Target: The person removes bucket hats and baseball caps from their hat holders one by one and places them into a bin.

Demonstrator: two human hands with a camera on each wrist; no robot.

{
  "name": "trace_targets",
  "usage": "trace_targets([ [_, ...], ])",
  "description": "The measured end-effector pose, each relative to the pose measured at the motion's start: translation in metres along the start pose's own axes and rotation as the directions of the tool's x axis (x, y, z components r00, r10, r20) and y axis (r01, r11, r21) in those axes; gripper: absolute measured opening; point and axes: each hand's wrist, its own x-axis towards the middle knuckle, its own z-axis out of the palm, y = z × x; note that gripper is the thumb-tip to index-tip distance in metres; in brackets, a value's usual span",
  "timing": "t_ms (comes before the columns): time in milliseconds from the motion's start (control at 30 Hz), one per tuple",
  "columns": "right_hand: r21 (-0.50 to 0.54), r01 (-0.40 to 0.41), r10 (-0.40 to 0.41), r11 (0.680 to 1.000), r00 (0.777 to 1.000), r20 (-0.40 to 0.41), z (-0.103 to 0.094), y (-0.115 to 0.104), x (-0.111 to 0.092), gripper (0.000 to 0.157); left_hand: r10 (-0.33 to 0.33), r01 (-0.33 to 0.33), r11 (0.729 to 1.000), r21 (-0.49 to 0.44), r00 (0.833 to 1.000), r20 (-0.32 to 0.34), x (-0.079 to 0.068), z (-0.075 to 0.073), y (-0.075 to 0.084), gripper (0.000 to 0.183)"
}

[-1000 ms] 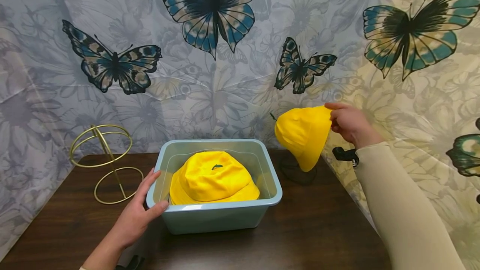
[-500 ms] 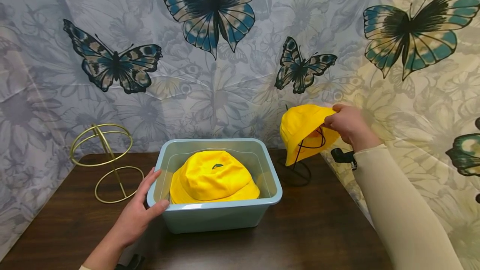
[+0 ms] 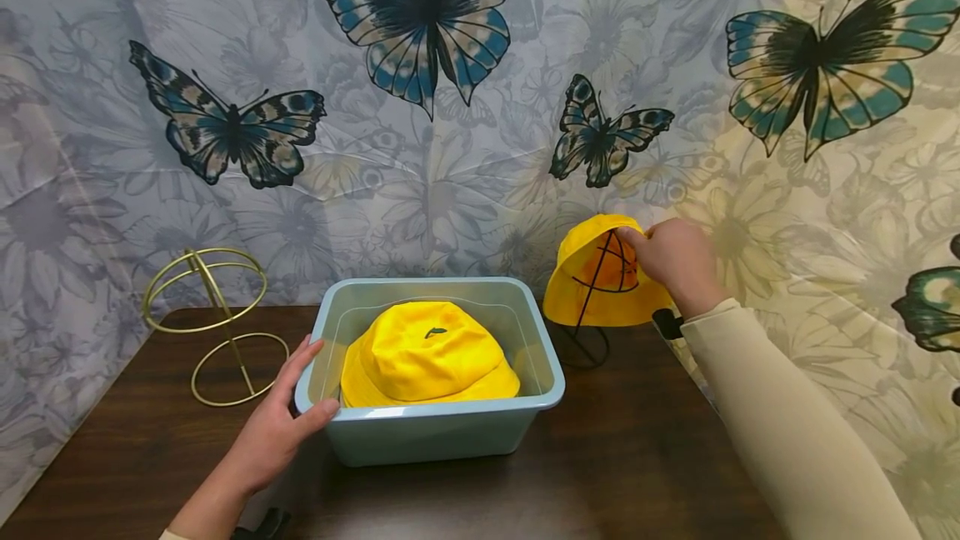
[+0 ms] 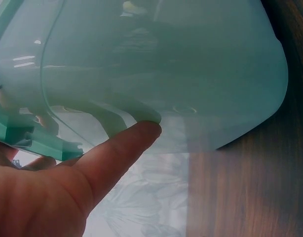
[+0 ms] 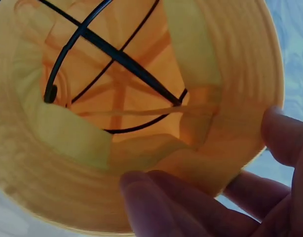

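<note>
With its thumb and fingers my right hand (image 3: 678, 261) pinches the brim of a yellow bucket hat (image 3: 561, 298). The hat tilts so its underside faces me. Inside its crown, the right wrist view shows the crossed wires of a black hat stand (image 5: 114, 53), whose ring base sits on the table below. My left hand (image 3: 262, 436) holds the near left corner of a pale blue-green plastic bin (image 3: 427, 442), its thumb and index finger over the rim. Another finger (image 4: 136, 136) lies along the bin's outer wall. A second yellow hat (image 3: 420, 357) with a small green leaf tab lies in the bin.
A gold wire stand (image 3: 217, 307) with ring top and ring base stands left of the bin, bare. All stand on a dark wood table (image 3: 637, 448). A butterfly-printed cloth (image 3: 450, 215) hangs right behind the table's far edge.
The right hand has turned the hat from crown-left to underside toward me, and its crown has gone over the black stand's top wires. The left hand and the bin have stayed put.
</note>
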Motion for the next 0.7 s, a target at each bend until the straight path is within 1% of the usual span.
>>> trace_targets([
  [67, -0.039, 0.002, -0.002, 0.999, 1.000, 0.009, 0.001, -0.002, -0.001, 0.066, -0.005, 0.005, 1.000, 0.005, 1.000, 0.002, 0.000, 0.000, 0.000, 0.079],
  [133, -0.091, 0.030, -0.029, 0.995, 0.999, 0.013, 0.001, -0.003, -0.001, 0.061, -0.007, 0.007, 1.000, 0.009, 1.000, 0.001, 0.000, 0.000, 0.000, 0.078],
  [167, -0.123, 0.050, -0.050, 0.991, 0.999, 0.002, 0.002, -0.004, -0.001, 0.056, -0.007, 0.007, 1.000, 0.010, 1.000, -0.001, 0.000, 0.000, 0.000, 0.078],
  [233, -0.184, 0.114, -0.120, 0.976, 0.993, -0.020, 0.004, -0.007, 0.000, 0.043, -0.002, 0.002, 1.000, 0.011, 1.000, -0.006, 0.000, 0.000, 0.000, 0.078],
  [300, -0.221, 0.204, -0.221, 0.954, 0.974, -0.054, 0.007, -0.010, 0.001, 0.029, 0.001, -0.001, 1.000, 0.009, 1.000, -0.010, 0.000, -0.001, 0.000, 0.078],
  [333, -0.232, 0.242, -0.263, 0.942, 0.962, -0.067, 0.009, -0.012, 0.001, 0.029, 0.001, -0.001, 1.000, 0.009, 1.000, -0.011, 0.000, -0.001, 0.000, 0.078],
  [433, -0.247, 0.347, -0.375, 0.905, 0.924, -0.076, 0.013, -0.016, 0.000, 0.039, -0.003, 0.003, 1.000, 0.008, 1.000, -0.008, 0.000, -0.001, -0.001, 0.078],
  [467, -0.249, 0.374, -0.403, 0.893, 0.912, -0.074, 0.014, -0.016, 0.000, 0.039, -0.004, 0.004, 1.000, 0.007, 1.000, -0.006, 0.000, -0.001, -0.001, 0.079],
  [600, -0.273, 0.432, -0.461, 0.860, 0.886, -0.049, 0.017, -0.018, 0.000, 0.034, -0.008, 0.008, 1.000, 0.000, 1.000, -0.005, 0.000, 0.000, -0.002, 0.078],
  [667, -0.273, 0.446, -0.471, 0.852, 0.882, -0.032, 0.017, -0.019, 0.002, 0.033, -0.006, 0.006, 1.000, -0.004, 1.000, -0.006, 0.000, 0.000, -0.002, 0.078],
  [700, -0.264, 0.445, -0.467, 0.856, 0.884, -0.023, 0.016, -0.019, 0.003, 0.032, -0.005, 0.005, 1.000, -0.004, 1.000, -0.006, 0.000, 0.000, -0.002, 0.078],
])
